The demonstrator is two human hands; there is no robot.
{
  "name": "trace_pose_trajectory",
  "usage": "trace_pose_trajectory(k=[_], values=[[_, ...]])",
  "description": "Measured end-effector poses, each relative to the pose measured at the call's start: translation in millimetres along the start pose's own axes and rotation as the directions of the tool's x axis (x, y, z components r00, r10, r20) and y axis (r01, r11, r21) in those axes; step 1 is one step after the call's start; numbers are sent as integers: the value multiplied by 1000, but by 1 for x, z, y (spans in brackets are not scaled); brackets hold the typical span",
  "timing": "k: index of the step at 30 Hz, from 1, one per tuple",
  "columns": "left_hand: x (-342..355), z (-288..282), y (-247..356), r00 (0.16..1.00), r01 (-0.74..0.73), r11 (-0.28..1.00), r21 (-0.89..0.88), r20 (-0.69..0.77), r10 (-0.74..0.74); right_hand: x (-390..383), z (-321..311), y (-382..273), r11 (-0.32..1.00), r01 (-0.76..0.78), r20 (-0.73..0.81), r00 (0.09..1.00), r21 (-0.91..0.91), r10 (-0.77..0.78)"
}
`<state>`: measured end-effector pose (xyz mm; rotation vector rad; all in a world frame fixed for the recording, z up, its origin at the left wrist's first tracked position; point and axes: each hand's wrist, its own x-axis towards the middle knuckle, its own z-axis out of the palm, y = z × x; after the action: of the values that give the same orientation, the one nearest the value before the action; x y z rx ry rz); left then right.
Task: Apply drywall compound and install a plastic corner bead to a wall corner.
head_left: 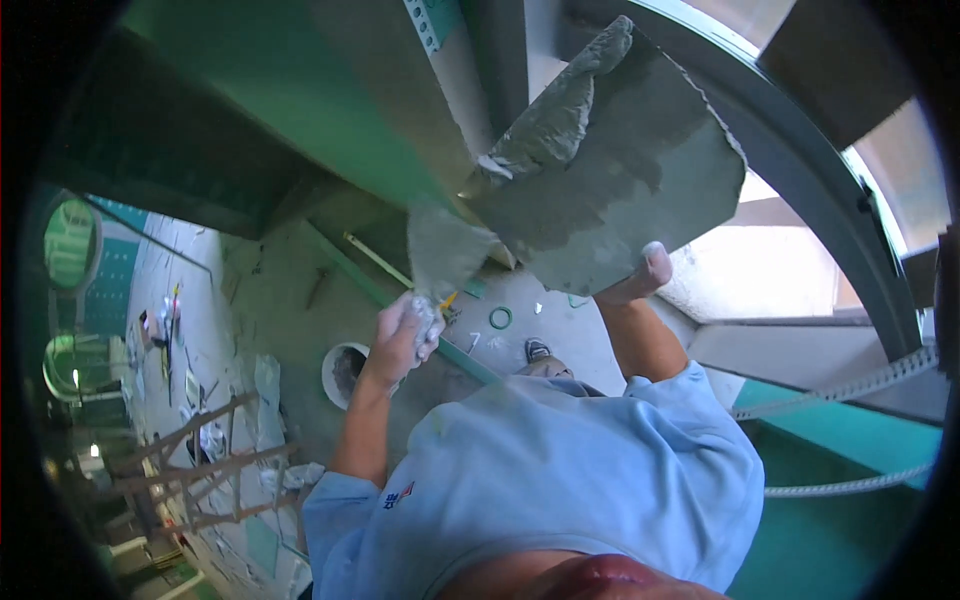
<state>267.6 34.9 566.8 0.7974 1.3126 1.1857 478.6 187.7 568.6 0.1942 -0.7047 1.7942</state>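
In my left hand (405, 335), fingers wrapped round its paste-smeared handle, is a putty knife. Its broad triangular blade (447, 245) points up and away from me, beside the near corner of a board. My right hand (640, 278) grips the edge of that flat grey-green board (645, 180), thumb on top and the other fingers hidden beneath. Wet grey plaster (548, 125) lies in a thick ridge along the board's left edge. Thinner smears darken the middle. A green panel (300, 80) rises close by on the left, just beyond the blade.
On the floor at my left stands a white bucket (329, 376) with grey stuff inside. A green ring (500, 318) and scraps lie near my shoe (538, 349). Wooden framing (200, 462) stands at lower left. A curved dark frame (800, 150) runs along the right.
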Motion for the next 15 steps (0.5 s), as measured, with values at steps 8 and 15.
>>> trace_pose_trajectory(k=[8,15], values=[[-10,15,30,995,-56,986,-155,-87,43,13,-37,12,529,297,569,666,-795,483],[-32,-5,18,862,-322,945,-61,-432,266,14,-45,8,341,355,446,862,-870,242]])
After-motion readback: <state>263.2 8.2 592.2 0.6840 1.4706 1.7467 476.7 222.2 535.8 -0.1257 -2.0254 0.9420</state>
